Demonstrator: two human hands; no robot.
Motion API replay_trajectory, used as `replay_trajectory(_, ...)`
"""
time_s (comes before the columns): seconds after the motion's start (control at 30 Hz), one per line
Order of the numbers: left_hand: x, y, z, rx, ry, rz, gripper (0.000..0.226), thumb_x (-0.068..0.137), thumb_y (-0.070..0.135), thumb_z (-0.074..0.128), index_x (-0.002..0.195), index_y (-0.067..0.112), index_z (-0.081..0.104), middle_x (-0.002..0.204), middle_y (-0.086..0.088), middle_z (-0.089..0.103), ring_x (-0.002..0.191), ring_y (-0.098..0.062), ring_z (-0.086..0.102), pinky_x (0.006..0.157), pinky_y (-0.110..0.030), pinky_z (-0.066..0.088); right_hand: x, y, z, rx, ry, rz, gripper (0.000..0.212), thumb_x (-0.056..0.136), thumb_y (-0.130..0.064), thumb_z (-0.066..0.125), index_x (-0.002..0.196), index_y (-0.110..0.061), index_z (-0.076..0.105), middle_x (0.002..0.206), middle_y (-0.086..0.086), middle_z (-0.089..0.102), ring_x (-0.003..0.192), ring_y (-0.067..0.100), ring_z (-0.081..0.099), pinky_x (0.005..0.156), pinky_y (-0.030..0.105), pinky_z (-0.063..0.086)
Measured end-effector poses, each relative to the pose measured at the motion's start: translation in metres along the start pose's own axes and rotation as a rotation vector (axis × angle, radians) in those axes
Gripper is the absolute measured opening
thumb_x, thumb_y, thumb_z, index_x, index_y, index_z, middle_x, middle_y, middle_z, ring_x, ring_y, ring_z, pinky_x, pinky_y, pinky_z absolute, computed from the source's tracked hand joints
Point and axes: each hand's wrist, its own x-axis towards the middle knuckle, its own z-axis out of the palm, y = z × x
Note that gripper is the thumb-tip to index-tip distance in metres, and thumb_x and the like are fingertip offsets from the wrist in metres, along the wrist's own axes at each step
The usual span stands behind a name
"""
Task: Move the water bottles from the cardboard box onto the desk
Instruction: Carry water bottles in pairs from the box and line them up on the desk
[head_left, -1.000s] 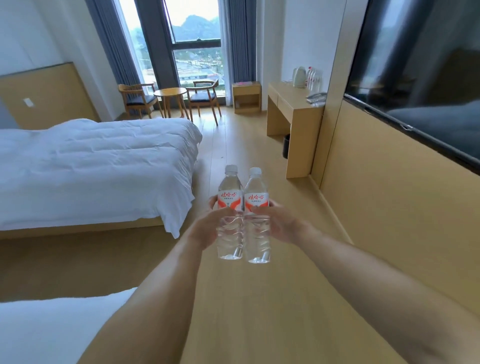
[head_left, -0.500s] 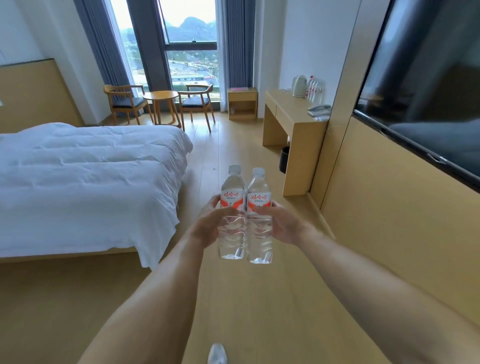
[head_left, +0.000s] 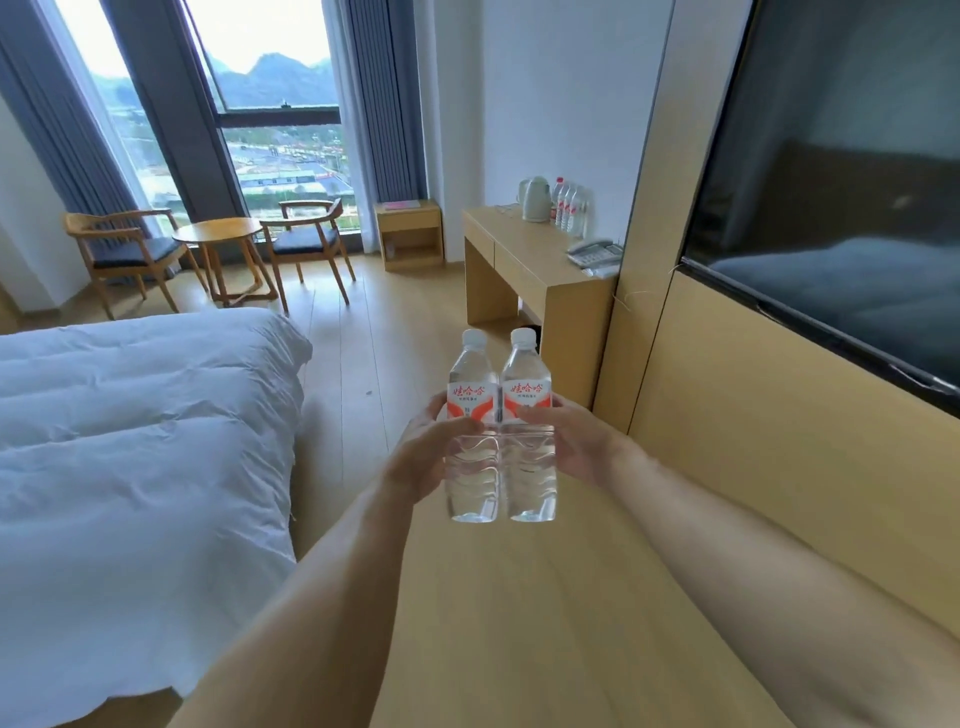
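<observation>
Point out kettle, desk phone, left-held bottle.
kettle (head_left: 535, 200), head view, on its body.
desk phone (head_left: 595, 253), head view, on its keypad.
left-held bottle (head_left: 471, 400), head view, on its label.

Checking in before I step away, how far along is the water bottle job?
Partly done: a row of water bottles already stands on the desk beside the kettle. In hand: the left hand grips one bottle, the right hand another, upright, short of the desk. Left: set both down. The cardboard box is out of view, so remaining bottles can't be counted.
</observation>
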Motion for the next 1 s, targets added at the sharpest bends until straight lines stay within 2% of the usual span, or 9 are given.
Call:
replay_trajectory(0.13,0.060,0.015,-0.030,0.032,-0.011,0.007,0.068,0.073,0.007,0.082,0.133,0.020,0.055,0.122,-0.015,0.070,0.108,-0.038,0.070,0.083,-0.049,0.059,0.065,-0.010,-0.013,0.007,-0.012,-0.001,0.048,0.093,-0.018,0.068,0.138,-0.015,0.054,0.137,0.021,0.060,0.124,0.040,0.060,0.106,0.055,0.046)
replay_trajectory(0.27,0.120,0.026,-0.061,0.059,0.059,0.006,0.074,0.068,0.012,0.084,0.134,0.019,0.053,0.122,-0.015,0.070,0.108,-0.038,0.070,0.095,-0.058,0.053,0.145,-0.013,-0.034,0.028,-0.042,0.019,0.058,0.087,-0.018,0.071,0.141,-0.012,0.051,0.139,0.023,0.057,0.127,0.044,0.056,0.111,0.061,0.039)
replay_trajectory(0.37,0.169,0.042,-0.083,0.081,0.118,0.011,0.081,0.060,0.016,0.087,0.134,0.019,0.054,0.119,-0.012,0.072,0.105,-0.036,0.071,0.091,-0.056,0.055,0.213,-0.022,-0.050,0.053,-0.108,0.026,0.064,0.085,-0.016,0.072,0.143,-0.010,0.048,0.141,0.027,0.053,0.130,0.048,0.052,0.113,0.063,0.035)
replay_trajectory(0.47,0.226,0.061,-0.108,0.072,0.174,0.037,0.077,0.066,0.011,0.084,0.136,0.017,0.052,0.121,-0.014,0.070,0.107,-0.036,0.071,0.086,-0.052,0.057,0.286,-0.039,-0.067,0.058,-0.194,0.038,0.066,0.083,-0.017,0.074,0.143,-0.010,0.047,0.142,0.027,0.052,0.129,0.047,0.052,0.112,0.061,0.037)
replay_trajectory(0.57,0.280,0.085,-0.128,0.046,0.251,0.050,0.080,0.065,0.008,0.084,0.137,0.016,0.050,0.122,-0.016,0.069,0.108,-0.038,0.070,0.092,-0.055,0.056,0.351,-0.060,-0.081,0.086,-0.276,0.061,0.060,0.087,-0.013,0.069,0.143,-0.007,0.047,0.139,0.025,0.054,0.121,0.043,0.057,0.110,0.057,0.042)
replay_trajectory(0.67,0.332,0.110,-0.145,0.057,0.300,0.073,0.085,0.062,0.009,0.086,0.138,0.017,0.049,0.123,-0.018,0.068,0.107,-0.039,0.069,0.094,-0.057,0.054,0.412,-0.083,-0.092,0.048,-0.287,0.055,0.066,0.084,-0.012,0.068,0.144,-0.002,0.045,0.139,0.030,0.051,0.122,0.045,0.053,0.113,0.062,0.034)
replay_trajectory(0.83,0.403,0.135,-0.174,0.074,0.377,0.058,0.089,0.058,0.004,0.082,0.139,0.019,0.049,0.119,-0.019,0.069,0.103,-0.041,0.069,0.090,-0.057,0.055,0.495,-0.102,-0.108,0.020,-0.310,0.019,0.090,0.065,-0.021,0.087,0.143,0.001,0.047,0.141,0.031,0.050,0.128,0.051,0.049,0.113,0.066,0.031)
replay_trajectory(0.9,0.430,0.142,-0.184,0.112,0.370,0.044,0.089,0.058,0.005,0.082,0.138,0.023,0.049,0.115,-0.017,0.070,0.103,-0.039,0.070,0.088,-0.058,0.055,0.523,-0.106,-0.117,-0.005,-0.289,0.012,0.091,0.064,-0.020,0.087,0.142,0.001,0.047,0.143,0.033,0.047,0.131,0.054,0.046,0.112,0.069,0.030)
replay_trajectory(1.0,0.478,0.149,-0.203,0.137,0.345,0.031,0.087,0.058,0.006,0.082,0.136,0.025,0.050,0.113,-0.016,0.071,0.104,-0.039,0.069,0.094,-0.063,0.052,0.573,-0.111,-0.137,-0.058,-0.195,0.024,0.083,0.067,-0.016,0.080,0.142,-0.005,0.048,0.140,0.030,0.051,0.130,0.051,0.049,0.110,0.072,0.030)
